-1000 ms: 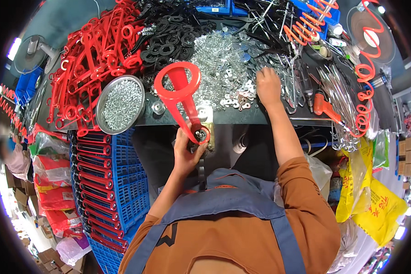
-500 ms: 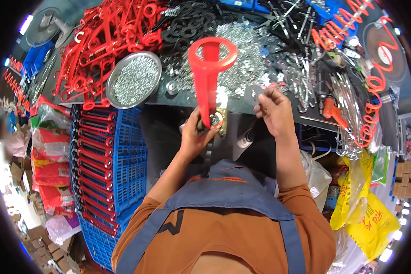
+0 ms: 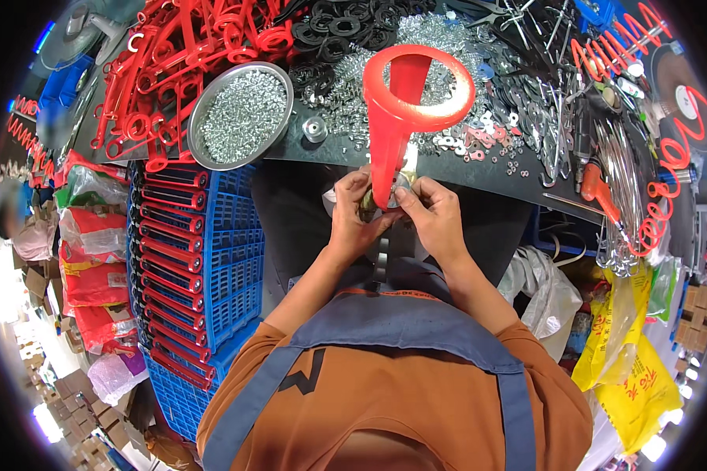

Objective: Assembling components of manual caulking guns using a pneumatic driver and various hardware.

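Observation:
A red ring-ended handle [image 3: 386,157] stands upright in front of me, its big ring on top and its narrow end low, by the table edge. My left hand [image 3: 353,222] is closed round that lower end. My right hand [image 3: 438,220] is at the same end from the other side, thumb and fingers pinched on a small grey metal disc [image 3: 401,183]. Fingers cover most of the disc and the joint there. Beyond the handle lies a heap of small silvery metal parts [image 3: 440,35] on the table.
A round metal dish [image 3: 243,118] of small silvery pieces stands at left on the dark table [image 3: 518,174], before piled red handles [image 3: 165,74]. Black rings [image 3: 346,27] lie behind. An orange-handled tool [image 3: 601,192] and coiled orange hose [image 3: 664,165] are right. Blue crates [image 3: 232,235] stand left.
My right hand has moved left from the table edge, bringing the grey disc to the lower end of the red handle. The handle's ring now appears farther right and larger.

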A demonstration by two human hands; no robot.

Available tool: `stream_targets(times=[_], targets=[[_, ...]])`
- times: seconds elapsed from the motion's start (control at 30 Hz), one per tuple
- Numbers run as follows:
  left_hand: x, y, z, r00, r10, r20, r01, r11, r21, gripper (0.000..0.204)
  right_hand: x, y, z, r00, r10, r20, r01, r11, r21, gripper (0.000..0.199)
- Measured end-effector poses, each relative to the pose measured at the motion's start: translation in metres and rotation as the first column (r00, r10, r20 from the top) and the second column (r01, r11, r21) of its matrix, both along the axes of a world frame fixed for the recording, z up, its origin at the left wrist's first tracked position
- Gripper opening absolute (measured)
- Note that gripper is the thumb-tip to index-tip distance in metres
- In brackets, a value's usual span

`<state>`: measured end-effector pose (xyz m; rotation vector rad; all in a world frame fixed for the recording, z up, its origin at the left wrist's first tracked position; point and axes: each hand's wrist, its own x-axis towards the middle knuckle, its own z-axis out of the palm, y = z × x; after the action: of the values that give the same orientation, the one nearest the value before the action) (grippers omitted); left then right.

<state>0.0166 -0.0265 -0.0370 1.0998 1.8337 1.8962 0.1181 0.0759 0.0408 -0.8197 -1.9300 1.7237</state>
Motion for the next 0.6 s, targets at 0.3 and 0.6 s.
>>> stream_targets(times=[0.3, 0.6], targets=[[-0.016, 0.001, 0.015, 0.954, -0.110, -0.278, 0.148, 0.982, 0.120, 0.046, 0.007, 0.023, -0.009, 0.964, 0.144, 0.222, -0.182, 0.970, 0.162, 0.029], [-0.026, -0.001, 0.021, 0.934, -0.193, -0.302, 0.217, 0.975, 0.049, 0.053, 0.016, 0.037, -0.012, 0.966, 0.184, 0.180, -0.218, 0.956, 0.197, 0.033]])
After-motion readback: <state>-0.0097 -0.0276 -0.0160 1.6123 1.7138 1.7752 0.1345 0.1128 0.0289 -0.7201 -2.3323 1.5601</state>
